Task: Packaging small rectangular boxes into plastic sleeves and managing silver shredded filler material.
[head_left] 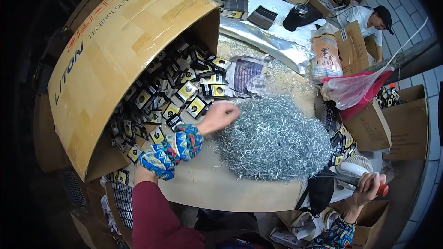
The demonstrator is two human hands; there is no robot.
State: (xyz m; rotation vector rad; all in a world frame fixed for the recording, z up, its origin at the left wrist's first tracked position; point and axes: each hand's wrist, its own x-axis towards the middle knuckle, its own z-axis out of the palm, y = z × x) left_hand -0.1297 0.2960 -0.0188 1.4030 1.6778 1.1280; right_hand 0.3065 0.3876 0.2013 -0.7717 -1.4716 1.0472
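Observation:
A large heap of loose, shiny silver nails (277,143) covers the middle of the table. At its left edge is my left hand (221,115), fingers curled together; anything inside them is hidden. To the right of the heap, low by the table's edge, my right hand (367,189) is wrapped round the handle of a tool (382,190) with a red-orange end and a dark shaft pointing toward the nails. The tool's kind cannot be made out. Many small black-and-yellow boxes (187,91) spill from a big cardboard carton (115,50) lying on its side at my left.
Crumpled printed paper (247,74) lies beyond the nails. Farther back are a silvery metal strip (263,39), a dark bottle (295,17) and a printed sack (326,57). A pink plastic bag (364,92), a white fan (355,166) and open cartons (369,127) stand at right. Two other people work beyond.

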